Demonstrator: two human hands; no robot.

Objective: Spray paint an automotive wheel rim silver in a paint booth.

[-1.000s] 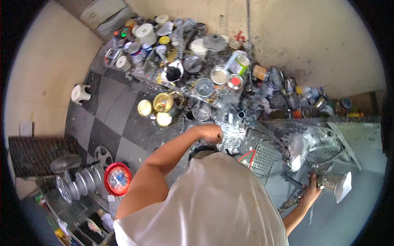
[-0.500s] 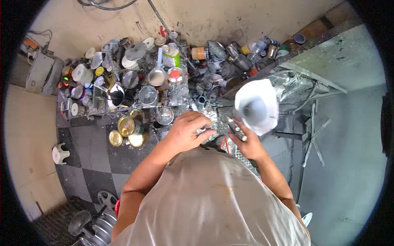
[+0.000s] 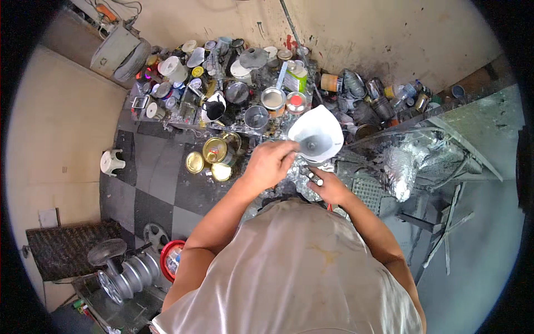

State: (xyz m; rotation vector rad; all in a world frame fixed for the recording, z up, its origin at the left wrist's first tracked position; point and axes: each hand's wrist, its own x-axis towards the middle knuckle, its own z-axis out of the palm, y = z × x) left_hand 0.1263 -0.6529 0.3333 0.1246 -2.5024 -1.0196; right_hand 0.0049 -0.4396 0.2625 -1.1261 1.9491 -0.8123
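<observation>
My right hand [image 3: 331, 188] is closed round a metal spray gun [image 3: 315, 177], of which only the shiny knobs and part of the body show beside my fingers. Just above the gun sits a white paper funnel [image 3: 328, 123], its wide mouth facing up and its inside grey toward the bottom. How the funnel joins the gun is hidden. At the funnel's lower left edge, my left hand [image 3: 271, 162] has thumb and fingers curled together in a pinch; the fingertips meet the paper there, though the exact grip is partly hidden.
A bench crowded with paint cans, tubs and lids [image 3: 183, 83] runs along the wall. Gold tins [image 3: 214, 150] stand at its front left. A foil-wrapped piece [image 3: 401, 167] is on the right. On the checkered floor are a white stool [image 3: 112, 162], wheel rims [image 3: 130, 276] and a red-rimmed bucket [image 3: 171, 260].
The funnel and spray gun have come left, and the funnel has turned. My left hand, apart from it before, now meets its edge. The whole view has swung, showing more floor at left.
</observation>
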